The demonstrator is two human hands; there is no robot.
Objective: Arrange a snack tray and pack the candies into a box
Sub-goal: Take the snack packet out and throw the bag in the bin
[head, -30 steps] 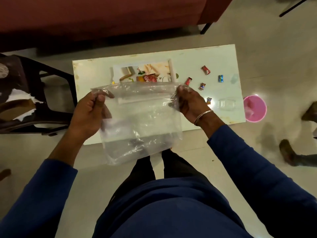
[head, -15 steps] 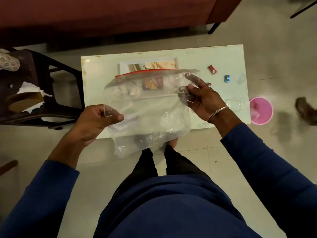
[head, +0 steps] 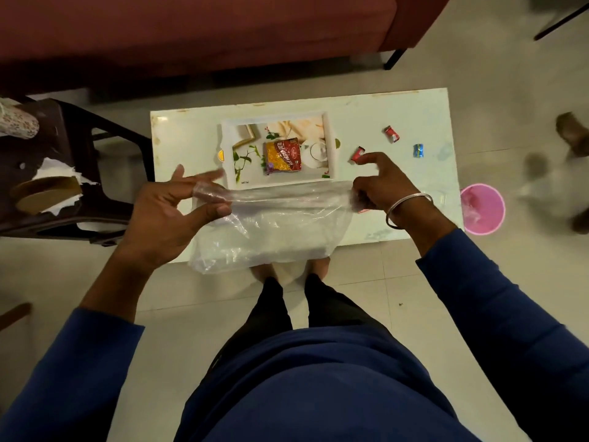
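A clear plastic bag (head: 280,228) hangs over the near edge of the low white table (head: 360,113), stretched between my hands. My left hand (head: 178,215) pinches its left top corner, and my right hand (head: 382,183) grips its right top corner. Beyond the bag lies a white printed tray (head: 330,145) holding a red and yellow snack packet (head: 283,156). Loose candies lie to the right: a red one (head: 391,134), another red one (head: 357,153) by my right fingertips, and a blue one (head: 419,150). A clear small box behind my right wrist is mostly hidden.
A pink bin (head: 483,208) stands on the floor by the table's right end. A dark chair (head: 63,173) with paper on it is at the left. A red sofa (head: 197,30) runs along the back. Someone's feet (head: 570,132) are at the far right.
The bag has come down from in front of the tray to the table's near edge, uncovering the tray and packet. My left hand rose from the bag's side to its top corner.
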